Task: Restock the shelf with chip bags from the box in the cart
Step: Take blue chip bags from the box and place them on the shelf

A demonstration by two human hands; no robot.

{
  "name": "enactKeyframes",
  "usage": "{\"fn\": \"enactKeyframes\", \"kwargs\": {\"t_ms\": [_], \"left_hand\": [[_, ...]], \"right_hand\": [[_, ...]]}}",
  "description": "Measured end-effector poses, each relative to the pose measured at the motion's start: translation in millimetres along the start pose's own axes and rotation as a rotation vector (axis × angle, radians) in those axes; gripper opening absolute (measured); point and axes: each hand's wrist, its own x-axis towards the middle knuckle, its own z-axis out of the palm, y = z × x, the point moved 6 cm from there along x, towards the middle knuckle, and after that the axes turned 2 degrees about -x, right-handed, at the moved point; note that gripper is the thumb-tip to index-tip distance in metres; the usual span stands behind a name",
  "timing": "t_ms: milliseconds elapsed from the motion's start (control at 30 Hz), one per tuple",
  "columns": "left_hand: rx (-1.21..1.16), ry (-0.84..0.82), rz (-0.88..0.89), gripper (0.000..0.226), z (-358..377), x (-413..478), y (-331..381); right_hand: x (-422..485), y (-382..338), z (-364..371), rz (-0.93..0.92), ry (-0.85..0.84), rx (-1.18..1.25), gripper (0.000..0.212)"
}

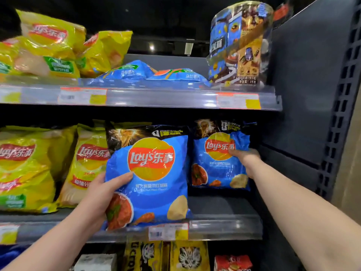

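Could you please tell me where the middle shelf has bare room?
Bare dark shelf floor lies right of the blue chip bag in the left hand, before the rear blue bag the right hand grips. Yellow chip bags crowd the left.

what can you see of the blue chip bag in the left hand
The blue chip bag is a glossy, puffed pack with a black top band, a red and yellow round logo, red soup and a chip pictured below. It is upright at the front edge of the shelf. The left hand grips its left side, thumb across the front.
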Motion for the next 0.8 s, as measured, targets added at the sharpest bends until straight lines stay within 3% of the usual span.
{"fn": "enactKeyframes", "kwargs": {"t_ms": [333,800], "left_hand": [[0.006,0.023,0.041,0.024,12.5,1.1,2.1],[-0.01,0.013,0.006,0.022,19.8,10.5,-7.2]], "right_hand": [[27.0,7.4,15.9,-0.168,-0.004,-0.229,0.056],[8.2,-7.6,29.4,-0.293,0.098,-0.504,0.09]]}}
